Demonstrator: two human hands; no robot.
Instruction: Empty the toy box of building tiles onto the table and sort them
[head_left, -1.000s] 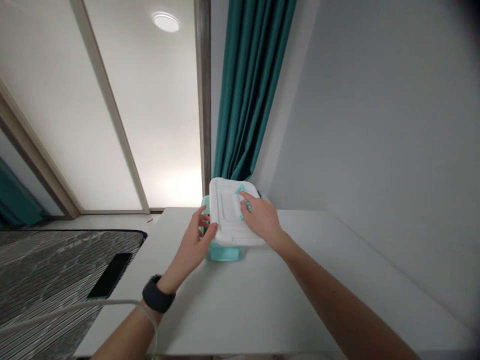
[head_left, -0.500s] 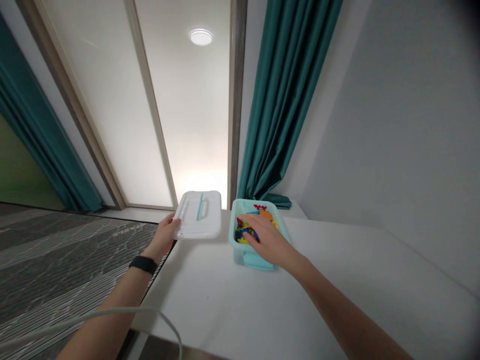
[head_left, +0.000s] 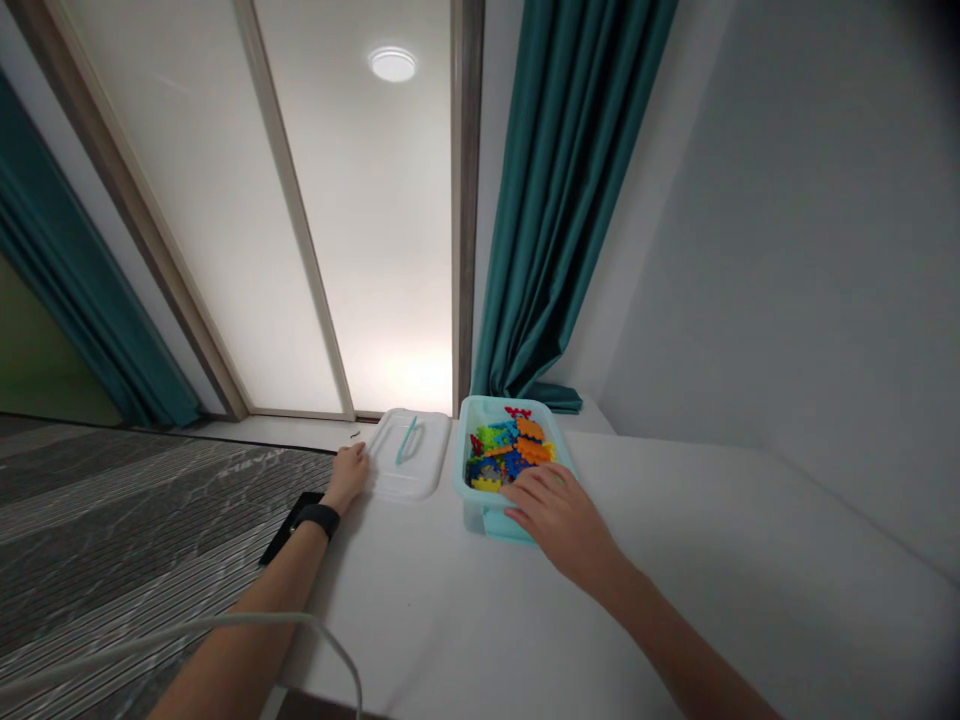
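Observation:
A translucent white lid with a pale blue handle lies flat on the table. My left hand is beside its left edge, fingers loosely bent, with nothing seen in them. To the right of the lid stands a light blue plastic box without its cover. Inside it are many colourful plastic building pieces, in orange, red, green, blue and yellow. My right hand is over the box's near right rim, fingers apart and nothing visible in them. Whether its fingertips touch the rim is hard to make out.
The white table runs along a grey wall at the right. Behind it hang a teal curtain and frosted sliding doors. A pale cable crosses the lower left. A dark flat object is by my left wrist.
The lid has gone from my left hand's grasp to lying on the table. My right hand has drawn back from over the pieces to the box's near rim.

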